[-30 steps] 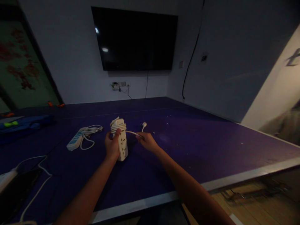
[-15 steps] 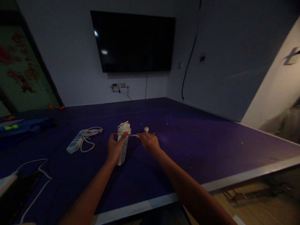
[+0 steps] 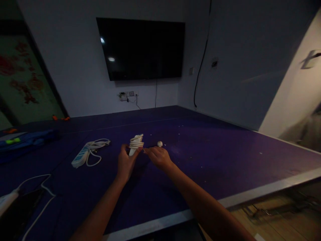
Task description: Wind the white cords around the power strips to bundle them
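A white power strip is held up over the purple table, with its pale cord wound in several turns around the upper end. My left hand is closed around the strip, its thumb just below the turns. To the right, my right hand pinches the cord close to the left fingertips; only a bit of cord shows between the hands. A round white plug shows just beyond the right knuckles. The lower part of the strip is hidden behind my left hand.
Another power strip with a loosely coiled white cord lies to the left. Nearer stands a white strip beside a dark flat object. Blue cloth lies at the far left. The table's pale front edge runs below my forearms.
The held strip has tilted, its top leaning right and its lower end now out of sight. My right hand has come nearer my left, and the cord between them shows shorter.
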Tool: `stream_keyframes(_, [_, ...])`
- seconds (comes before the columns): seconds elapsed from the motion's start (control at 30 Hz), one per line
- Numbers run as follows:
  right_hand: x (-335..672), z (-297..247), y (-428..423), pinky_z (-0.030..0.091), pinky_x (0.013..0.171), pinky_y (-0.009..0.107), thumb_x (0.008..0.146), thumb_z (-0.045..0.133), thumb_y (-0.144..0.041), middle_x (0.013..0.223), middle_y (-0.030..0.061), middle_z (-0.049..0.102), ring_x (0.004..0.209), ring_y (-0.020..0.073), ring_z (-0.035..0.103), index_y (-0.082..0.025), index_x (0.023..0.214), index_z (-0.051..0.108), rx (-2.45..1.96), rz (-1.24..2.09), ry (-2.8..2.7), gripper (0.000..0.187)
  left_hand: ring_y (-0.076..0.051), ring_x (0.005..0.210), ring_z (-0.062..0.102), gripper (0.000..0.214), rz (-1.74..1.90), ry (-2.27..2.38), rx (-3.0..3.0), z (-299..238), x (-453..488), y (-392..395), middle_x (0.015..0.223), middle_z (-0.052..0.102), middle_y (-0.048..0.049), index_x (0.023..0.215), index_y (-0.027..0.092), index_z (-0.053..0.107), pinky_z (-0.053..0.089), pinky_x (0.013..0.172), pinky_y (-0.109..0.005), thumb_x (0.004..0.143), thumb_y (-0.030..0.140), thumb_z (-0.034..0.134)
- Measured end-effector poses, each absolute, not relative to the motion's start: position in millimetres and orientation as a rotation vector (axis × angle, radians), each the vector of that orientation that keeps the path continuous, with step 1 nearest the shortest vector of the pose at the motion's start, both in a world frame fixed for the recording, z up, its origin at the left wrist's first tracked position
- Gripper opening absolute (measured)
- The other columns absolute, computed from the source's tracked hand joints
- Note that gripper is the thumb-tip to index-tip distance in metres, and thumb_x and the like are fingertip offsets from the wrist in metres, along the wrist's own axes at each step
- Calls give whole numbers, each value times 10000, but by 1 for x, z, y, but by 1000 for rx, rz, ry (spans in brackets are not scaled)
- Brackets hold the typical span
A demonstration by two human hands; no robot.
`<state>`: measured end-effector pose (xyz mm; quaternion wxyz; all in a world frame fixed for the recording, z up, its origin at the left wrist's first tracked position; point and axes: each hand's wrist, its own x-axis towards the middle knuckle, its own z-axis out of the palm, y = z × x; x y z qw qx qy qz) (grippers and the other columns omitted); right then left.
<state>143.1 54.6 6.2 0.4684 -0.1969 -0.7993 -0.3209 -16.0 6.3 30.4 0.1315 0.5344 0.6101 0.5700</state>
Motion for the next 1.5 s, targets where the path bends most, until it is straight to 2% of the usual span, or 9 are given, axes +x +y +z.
stream_keyframes(0.23, [143, 11, 50, 406, 503, 233, 912, 462, -159, 703, 35, 659, 572, 103, 565, -143, 922, 639, -437, -854, -1953, 178, -256, 720, 648, 530, 1467, 1864, 1703, 31, -15, 6, 838, 666, -102, 995, 178, 461, 449, 599, -317, 715, 625, 513])
stream_keyframes(0.5, [144, 11, 53, 430, 517, 230, 912, 473, -189, 700, 35, 671, 578, 108, 590, -141, 886, 642, -453, -782, -1925, 178, -245, 684, 626, 453, 1463, 1687, 1726, 31, -14, 1, 778, 630, -77, 971, 181, 367, 437, 613, -340, 803, 601, 365])
stream_keyframes(0.7, [145, 6, 57, 457, 578, 233, 920, 456, -207, 754, 61, 686, 646, 123, 619, -151, 919, 652, -561, -684, -1949, 204, -235, 844, 619, 414, 1469, 1583, 1778, 25, -17, 4, 927, 613, -87, 971, 190, 347, 452, 765, -380, 801, 562, 410])
stream_keyframes(0.83, [146, 5, 59, 457, 593, 248, 915, 445, -203, 748, 79, 680, 661, 145, 620, -144, 958, 647, -647, -604, -2054, 214, -246, 869, 620, 407, 1426, 1667, 1884, 20, -20, 8, 958, 607, -111, 996, 178, 355, 466, 756, -384, 802, 526, 434])
stream_keyframes(1.03, [135, 5, 56, 456, 658, 257, 845, 493, -157, 832, 79, 667, 758, 172, 622, -160, 986, 594, -800, -171, -2183, 174, -265, 906, 613, 400, 1276, 2021, 2145, 19, -28, 9, 966, 613, -132, 1093, 151, 395, 476, 706, -358, 819, 431, 471])
stream_keyframes(1.17, [128, 7, 55, 442, 670, 236, 714, 510, -50, 872, 44, 637, 787, 160, 608, -182, 990, 523, -758, 231, -2128, 306, -275, 944, 597, 413, 1144, 2314, 2230, 25, -30, 7, 978, 617, -147, 1141, 135, 401, 462, 725, -347, 828, 391, 483])
stream_keyframes(1.27, [127, 5, 58, 421, 626, 202, 622, 483, 20, 802, -2, 608, 713, 128, 590, -191, 933, 493, -687, 455, -2131, 376, -277, 965, 584, 391, 1048, 2430, 2290, 26, -32, 8, 989, 618, -146, 1134, 135, 420, 446, 742, -339, 832, 376, 483])
stream_keyframes(1.4, [128, 3, 61, 369, 517, 162, 635, 503, 16, 644, -54, 550, 573, 97, 546, -191, 904, 489, -753, 645, -2130, 340, -278, 972, 568, 349, 942, 2490, 2358, 22, -34, 10, 972, 621, -133, 1099, 146, 454, 423, 754, -335, 834, 371, 476])
stream_keyframes(1.5, [130, 5, 60, 362, 517, 167, 662, 516, 6, 634, -46, 565, 575, 104, 553, -188, 923, 512, -861, 568, -2193, 325, -288, 955, 559, 332, 876, 2520, 2386, 18, -35, 13, 951, 625, -125, 1096, 159, 472, 408, 746, -349, 846, 375, 443])
